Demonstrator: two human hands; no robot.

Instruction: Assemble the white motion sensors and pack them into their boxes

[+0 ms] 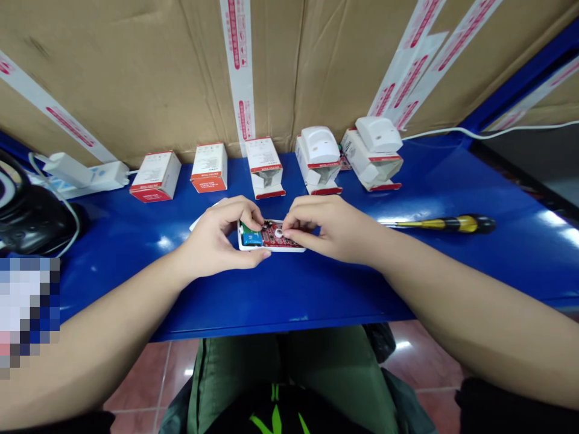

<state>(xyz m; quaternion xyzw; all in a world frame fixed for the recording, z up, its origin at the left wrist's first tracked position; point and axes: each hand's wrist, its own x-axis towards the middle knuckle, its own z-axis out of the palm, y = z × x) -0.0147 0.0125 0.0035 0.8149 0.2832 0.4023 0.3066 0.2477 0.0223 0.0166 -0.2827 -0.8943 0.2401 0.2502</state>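
Head view: left hand (221, 238) is clamped on the left end of an open white plastic casing (294, 249), held over the glossy blue surface (289, 295) in front of the red-and-white cardboard boxes (266, 155). Right hand (339, 229) works at the small round white part (278, 232) on the red circuit board (269, 239), fingertips bunched at its edge; can't tell if that grip is pinching or only pressing. Step in hand looks like fine fingertip work on the board, and continuing it would call for a steady left hold and light right-hand pressure.
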